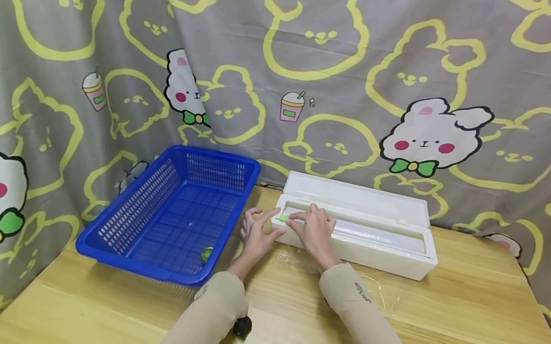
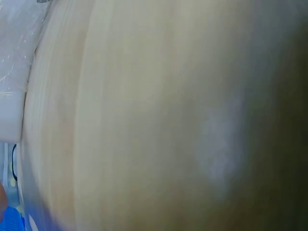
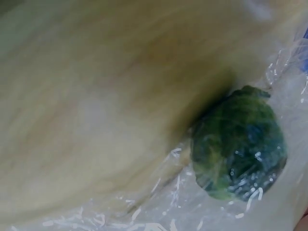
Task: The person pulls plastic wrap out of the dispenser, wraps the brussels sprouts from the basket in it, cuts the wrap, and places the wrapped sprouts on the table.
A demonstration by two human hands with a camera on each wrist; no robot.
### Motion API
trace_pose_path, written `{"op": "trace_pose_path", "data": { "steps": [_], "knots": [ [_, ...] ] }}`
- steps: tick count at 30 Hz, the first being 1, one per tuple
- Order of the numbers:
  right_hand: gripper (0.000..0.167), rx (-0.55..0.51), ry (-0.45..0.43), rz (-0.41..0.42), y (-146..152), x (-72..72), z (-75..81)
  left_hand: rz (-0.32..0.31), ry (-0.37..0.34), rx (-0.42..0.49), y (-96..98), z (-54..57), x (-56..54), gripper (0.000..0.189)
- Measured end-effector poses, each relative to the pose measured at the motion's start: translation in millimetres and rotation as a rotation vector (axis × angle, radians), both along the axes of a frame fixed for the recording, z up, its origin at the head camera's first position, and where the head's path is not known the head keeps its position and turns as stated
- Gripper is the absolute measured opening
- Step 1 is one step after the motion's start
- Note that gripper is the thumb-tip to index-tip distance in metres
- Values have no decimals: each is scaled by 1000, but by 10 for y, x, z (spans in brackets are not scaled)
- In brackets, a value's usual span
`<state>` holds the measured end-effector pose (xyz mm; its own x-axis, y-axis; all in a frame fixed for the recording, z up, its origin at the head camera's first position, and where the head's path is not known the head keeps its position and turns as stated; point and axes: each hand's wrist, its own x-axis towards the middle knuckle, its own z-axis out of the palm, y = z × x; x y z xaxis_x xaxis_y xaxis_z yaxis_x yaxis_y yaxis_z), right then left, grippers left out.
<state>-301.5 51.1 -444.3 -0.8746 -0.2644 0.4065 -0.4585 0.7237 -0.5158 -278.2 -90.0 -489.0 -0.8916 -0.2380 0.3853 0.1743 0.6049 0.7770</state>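
Observation:
A long white cling film box (image 1: 358,253) stands with its lid raised, a roll of clear film (image 1: 375,234) inside. My left hand (image 1: 257,235) grips the box's left end, thumb and forefinger about its corner. My right hand (image 1: 317,230) reaches over the front wall and pinches a small green slider (image 1: 283,217) at that end. Clear film (image 1: 293,259) trails onto the table before the box. In the right wrist view a round, leafy green vegetable (image 3: 238,144) lies under wrinkled film (image 3: 159,211). The left wrist view shows mostly table, with neither hand's grip visible.
A blue plastic basket (image 1: 155,269) stands left of the box, close to my left hand. One small green vegetable (image 1: 206,254) lies in its near right corner. Behind the wooden table (image 1: 485,332) hangs a grey patterned curtain (image 1: 326,138).

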Motion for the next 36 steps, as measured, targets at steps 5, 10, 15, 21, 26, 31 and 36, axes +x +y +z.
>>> {"op": "trace_pose_path", "data": {
  "steps": [5,10,15,21,26,31,36],
  "knots": [
    [17,21,-4,-16,75,29,-4,-3,-14,-9,71,-16,11,49],
    [17,34,-2,-21,153,50,-10,-1,-22,-11,134,-25,8,49],
    [18,36,-3,-32,233,69,-23,-7,-33,-4,198,-36,14,48],
    [17,25,6,-45,388,94,-31,-17,-37,-7,254,-46,14,49],
    [16,18,46,-54,618,106,4,7,-16,10,216,-45,-12,48],
    [18,26,-8,-61,905,114,40,24,-22,12,138,-33,-27,49],
    [18,50,-23,-92,1252,145,57,36,-36,17,47,-30,-17,50]
  ]
}}
